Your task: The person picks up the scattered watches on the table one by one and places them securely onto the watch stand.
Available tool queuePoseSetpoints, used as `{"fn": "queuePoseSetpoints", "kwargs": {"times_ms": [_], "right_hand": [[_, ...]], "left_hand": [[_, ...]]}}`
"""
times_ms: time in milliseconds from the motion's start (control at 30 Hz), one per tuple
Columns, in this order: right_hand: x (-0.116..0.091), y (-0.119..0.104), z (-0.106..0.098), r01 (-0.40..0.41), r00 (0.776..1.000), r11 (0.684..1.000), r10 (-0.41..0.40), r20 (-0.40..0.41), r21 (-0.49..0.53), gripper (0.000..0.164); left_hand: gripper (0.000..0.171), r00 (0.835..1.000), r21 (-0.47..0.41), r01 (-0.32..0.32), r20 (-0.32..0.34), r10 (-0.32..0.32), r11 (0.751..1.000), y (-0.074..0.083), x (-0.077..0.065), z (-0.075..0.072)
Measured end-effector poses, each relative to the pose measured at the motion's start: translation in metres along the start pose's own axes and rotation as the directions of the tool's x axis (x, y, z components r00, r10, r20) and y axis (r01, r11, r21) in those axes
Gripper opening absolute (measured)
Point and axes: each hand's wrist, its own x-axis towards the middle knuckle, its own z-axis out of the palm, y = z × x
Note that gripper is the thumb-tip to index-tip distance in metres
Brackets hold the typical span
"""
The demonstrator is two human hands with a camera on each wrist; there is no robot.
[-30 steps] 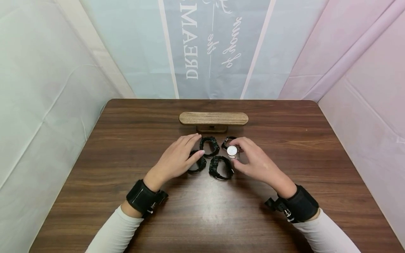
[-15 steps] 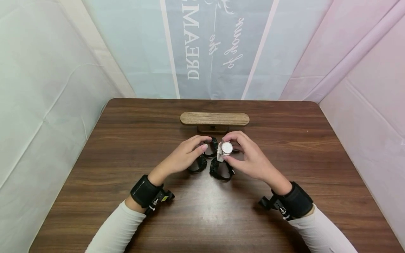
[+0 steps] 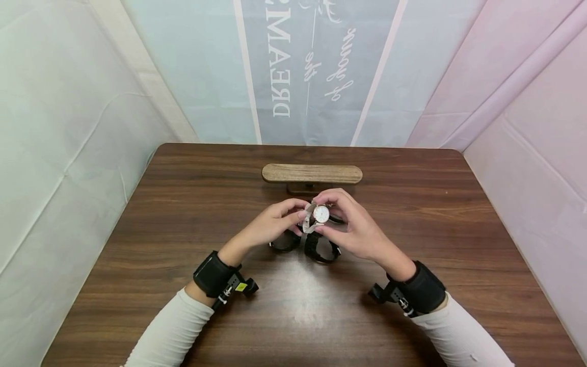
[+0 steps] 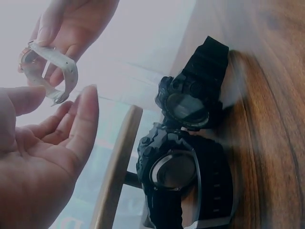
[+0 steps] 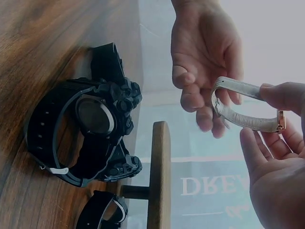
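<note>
A wristwatch with a white strap and pale dial [image 3: 321, 214] is held up above the table, its strap fastened in a loop. My right hand [image 3: 359, 234] pinches it at the case between thumb and fingers. Close by on the left, my left hand [image 3: 268, 225] has its fingers loosely bent, the fingertips right at the strap's buckle end. The left wrist view shows the strap [image 4: 70, 71] over the left palm, between thumb and fingers. Below the hands, black watches [image 3: 322, 248] stand on the table; other black ones are partly hidden behind the hands.
A wooden bar on a short stand [image 3: 312, 174] stands behind the watches. The brown table [image 3: 293, 316] reaches back to a printed curtain [image 3: 307, 76], with white cloth walls on both sides. In the right wrist view, a smaller black watch [image 5: 102, 210] sits near the stand.
My right hand has lifted the white watch from among the black ones and moved it left. My left hand has shifted slightly right, so both hands now meet at the watch.
</note>
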Motion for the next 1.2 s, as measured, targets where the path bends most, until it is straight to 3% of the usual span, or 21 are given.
{"fn": "queuePoseSetpoints", "kwargs": {"times_ms": [333,600,800,967,1200], "right_hand": [[0.000,0.004,0.001,0.004,1.000,0.997,-0.003,0.008,-0.075,0.047],[0.000,0.008,-0.002,0.017,1.000,0.989,-0.015,0.012,-0.150,0.049],[0.001,0.010,-0.003,0.052,0.999,0.978,-0.052,0.005,-0.200,0.047],[0.001,0.011,-0.003,0.084,0.996,0.959,-0.089,-0.006,-0.270,0.043],[0.002,0.014,-0.006,0.115,0.992,0.933,-0.126,-0.010,-0.342,0.046]], "left_hand": [[0.026,0.998,-0.074,-0.060,-0.025,0.058,0.995,-0.017,0.005,-0.003],[0.027,0.996,-0.074,-0.030,-0.084,0.023,0.997,-0.017,0.007,-0.004],[0.029,0.989,-0.102,0.029,-0.141,-0.043,0.994,-0.014,0.008,-0.004],[0.025,0.988,-0.117,0.042,-0.145,-0.059,0.992,-0.014,0.009,-0.004],[0.032,0.988,-0.125,0.047,-0.139,-0.064,0.991,-0.016,0.010,-0.004]]}}
